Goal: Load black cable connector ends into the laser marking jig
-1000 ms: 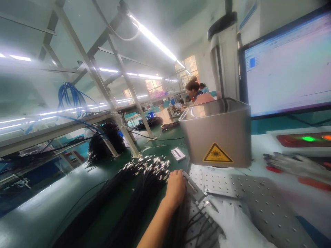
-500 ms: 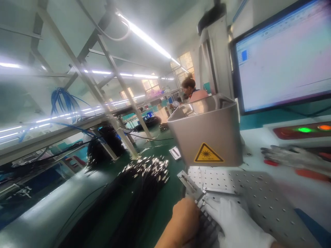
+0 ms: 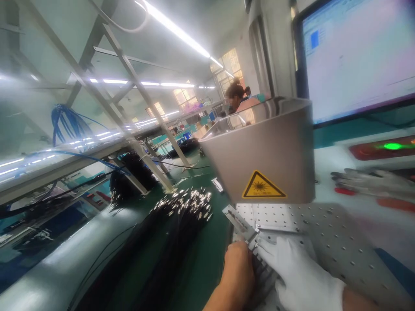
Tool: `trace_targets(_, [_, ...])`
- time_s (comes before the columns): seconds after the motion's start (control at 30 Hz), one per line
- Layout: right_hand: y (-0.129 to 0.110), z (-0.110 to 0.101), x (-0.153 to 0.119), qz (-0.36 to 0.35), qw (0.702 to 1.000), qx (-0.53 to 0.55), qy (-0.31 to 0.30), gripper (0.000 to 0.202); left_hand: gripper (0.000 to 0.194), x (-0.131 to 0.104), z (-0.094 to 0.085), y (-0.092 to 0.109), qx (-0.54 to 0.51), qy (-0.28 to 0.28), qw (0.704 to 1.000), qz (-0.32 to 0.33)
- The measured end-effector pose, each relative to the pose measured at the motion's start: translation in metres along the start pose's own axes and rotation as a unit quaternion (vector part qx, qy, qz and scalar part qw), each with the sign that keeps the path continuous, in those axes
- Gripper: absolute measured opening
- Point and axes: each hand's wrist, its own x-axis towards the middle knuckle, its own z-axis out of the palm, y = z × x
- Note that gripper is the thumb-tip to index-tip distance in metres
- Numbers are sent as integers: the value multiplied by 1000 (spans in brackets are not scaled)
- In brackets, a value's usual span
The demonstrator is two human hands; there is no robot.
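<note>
My bare left hand (image 3: 239,265) is curled closed beside a slotted metal jig (image 3: 239,221) at the edge of the perforated plate. Whatever sits in its fingers is hidden. My right hand (image 3: 293,270), in a white glove, comes to the same jig from the other side. Its fingertips press together at the jig's small metal block (image 3: 254,239), and what they pinch is too small and blurred to name. Below the block, a row of grey ridges (image 3: 264,274) runs between both hands. Left of them lies a bundle of black cables (image 3: 168,250) with shiny metal connector ends (image 3: 194,203).
A grey machine housing (image 3: 259,160) with a yellow warning triangle (image 3: 264,185) stands over the perforated plate (image 3: 337,242). To the right are a monitor (image 3: 356,60), a lit control panel (image 3: 382,147) and a grey glove (image 3: 369,181). Another person (image 3: 241,99) sits beyond the housing.
The view has shifted, so the housing looks larger and the monitor sits farther up and right. My left hand has turned slightly more upright beside the jig; my right stays at the block.
</note>
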Motion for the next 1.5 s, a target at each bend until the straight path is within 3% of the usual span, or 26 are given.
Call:
trace_targets(0.17, [-3, -6, 2, 30, 999, 32, -3, 74, 23, -2, -13, 15, 47, -38, 998, -2])
trace_targets(0.3, [-5, -11, 4, 12, 1000, 16, 6, 67, 24, -4, -22, 21, 66, -49, 996, -15])
trace_targets(0.4, [-5, -14, 6, 10, 1000, -12, 16, 64, 26, -2, -33, 22, 70, -19, 997, -20])
trace_targets(0.57, [-7, -15, 6, 47, 993, -29, -100, 77, 36, 24, -58, 15, 64, 93, 993, -44])
trace_targets(0.63, [-6, -13, 6, 55, 991, -30, -120, 80, 39, 39, -63, 7, 52, 114, 991, -48])
trace_targets(0.77, [-5, -3, 4, 25, 994, -82, -68, 79, 34, 61, -64, -8, 11, 122, 992, -37])
trace_targets(0.93, [-7, 3, 5, 24, 992, -126, -20, 74, 34, 66, -68, -10, -39, 178, 983, -32])
trace_targets(1.03, [3, 0, 0, 5, 996, -80, -30, 74, 25, 55, -78, 2, -71, 209, 975, -15])
trace_targets(1.1, [16, -5, -11, -1, 997, -75, 4, 74, 18, 35, -84, 15, -97, 210, 973, 18])
trace_targets(1.23, [40, -18, -46, 54, 962, -157, 219, 59, 23, -18, -88, 36, -128, 95, 980, 117])
trace_targets(1.3, [40, -25, -60, 79, 932, -178, 306, 42, 37, -41, -81, 33, -91, 35, 989, 109])
trace_targets(1.37, [29, -29, -67, 62, 925, -179, 328, 31, 57, -59, -64, 21, -11, 12, 997, 70])
trace_targets(1.43, [12, -27, -66, 26, 936, -179, 301, 25, 67, -73, -43, 2, 94, 38, 994, 29])
trace_targets(1.5, [-6, -19, -58, 19, 955, -164, 246, 22, 49, -85, -20, -16, 181, 103, 978, 4])
